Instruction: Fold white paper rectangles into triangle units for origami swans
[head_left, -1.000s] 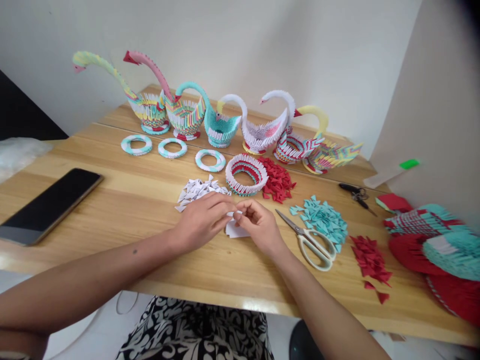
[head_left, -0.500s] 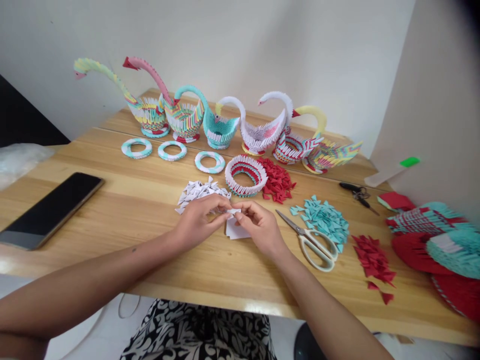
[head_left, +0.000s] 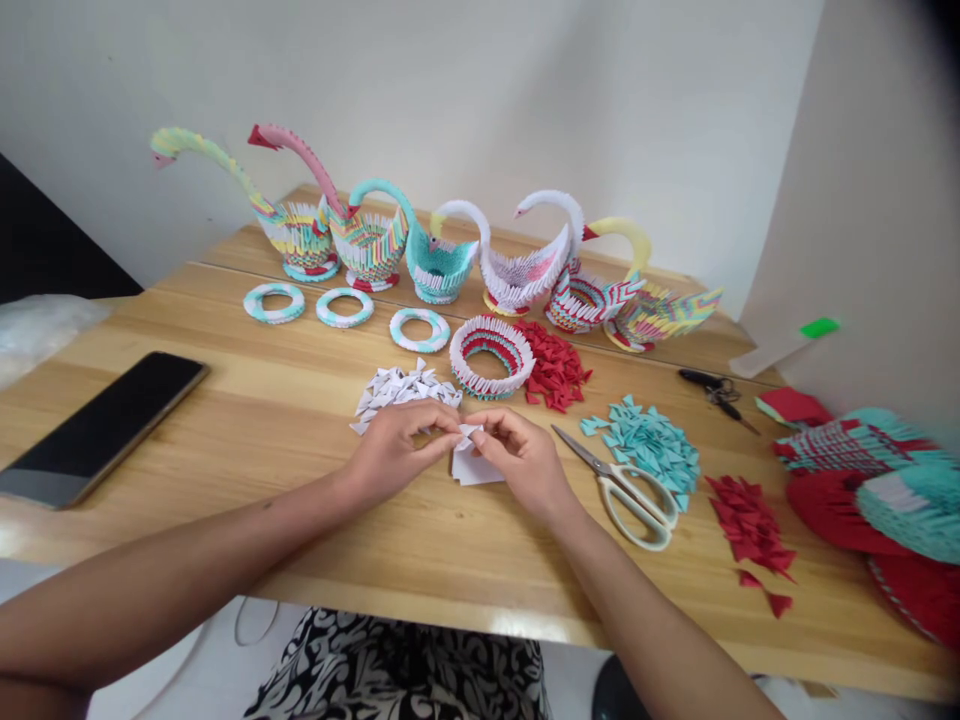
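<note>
Between my fingertips is a small folded piece of white paper (head_left: 468,436). My left hand (head_left: 397,448) pinches its left side with thumb and forefinger. My right hand (head_left: 521,460) grips the right side, its other fingers curled. Just below the fingers, a few white paper sheets (head_left: 475,472) lie on the table, partly covered by my right hand. Behind my left hand is a heap of white folded paper triangles (head_left: 405,388). A ring-shaped bowl of white, red and teal folded pieces (head_left: 493,357) stands beyond both hands.
Scissors (head_left: 630,490) lie right of my right hand, near teal triangles (head_left: 652,445) and red triangles (head_left: 750,525). Several paper swans (head_left: 442,265) line the back, with white-and-teal rings (head_left: 345,307) before them. A phone (head_left: 105,425) lies left; red-and-teal paper pieces (head_left: 911,505) sit far right.
The white paper between my fingers now shows a pointed, more triangular shape. Both hands stay nearly in place, fingers shifting slightly. The whole view has tilted up a little.
</note>
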